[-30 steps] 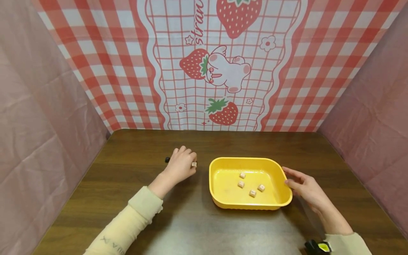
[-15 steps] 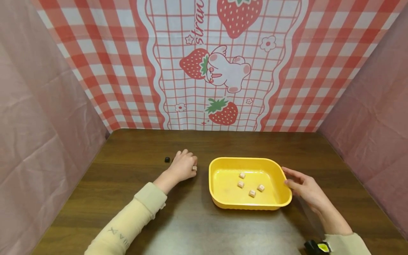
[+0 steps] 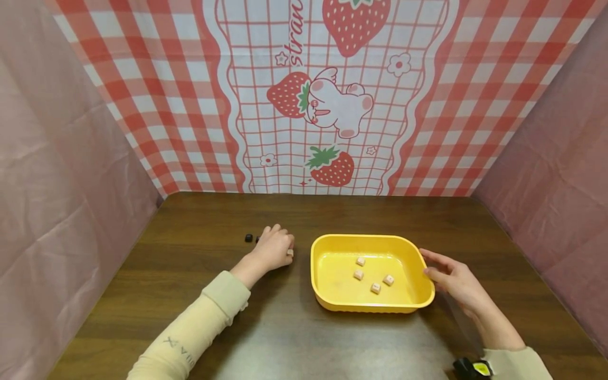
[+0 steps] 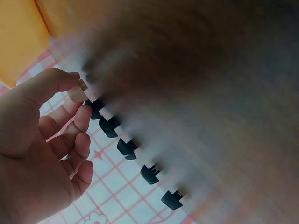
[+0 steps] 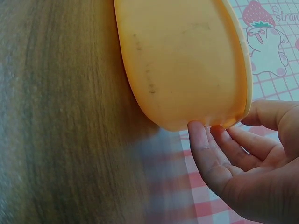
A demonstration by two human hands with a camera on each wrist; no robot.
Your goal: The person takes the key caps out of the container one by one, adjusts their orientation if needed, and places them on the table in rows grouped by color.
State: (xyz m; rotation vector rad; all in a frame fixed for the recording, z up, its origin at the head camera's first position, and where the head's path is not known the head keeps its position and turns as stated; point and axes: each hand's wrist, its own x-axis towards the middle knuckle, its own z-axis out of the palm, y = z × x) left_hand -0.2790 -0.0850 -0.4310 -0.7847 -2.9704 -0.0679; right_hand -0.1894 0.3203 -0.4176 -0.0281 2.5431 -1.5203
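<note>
My left hand (image 3: pixel 272 249) is low over the table, left of the yellow tub (image 3: pixel 372 307). Between thumb and index finger it pinches a beige keycap (image 4: pixel 77 93). In the left wrist view the other fingers curl loosely beside a slanting row of several black keycaps (image 4: pixel 126 149), the nearest right at the fingertips. Most of that row is hidden under the hand in the head view, where one black keycap (image 3: pixel 249 238) shows farther left. At the tub's right end, my right hand (image 3: pixel 458 282) holds its rim and outer wall. Several beige keycaps (image 3: pixel 376 288) lie inside the tub.
The dark wooden table (image 3: pixel 294 343) carries everything. Behind it hangs a red-and-white checked cloth (image 3: pixel 180 105) with strawberries, and pink cloth (image 3: pixel 546 158) flanks both sides. A black device (image 3: pixel 470 368) sits at the right wrist.
My left hand has shifted slightly toward the front with the beige keycap, and a second black keycap now peeks out beside it. The right hand and tub stay nearly still.
</note>
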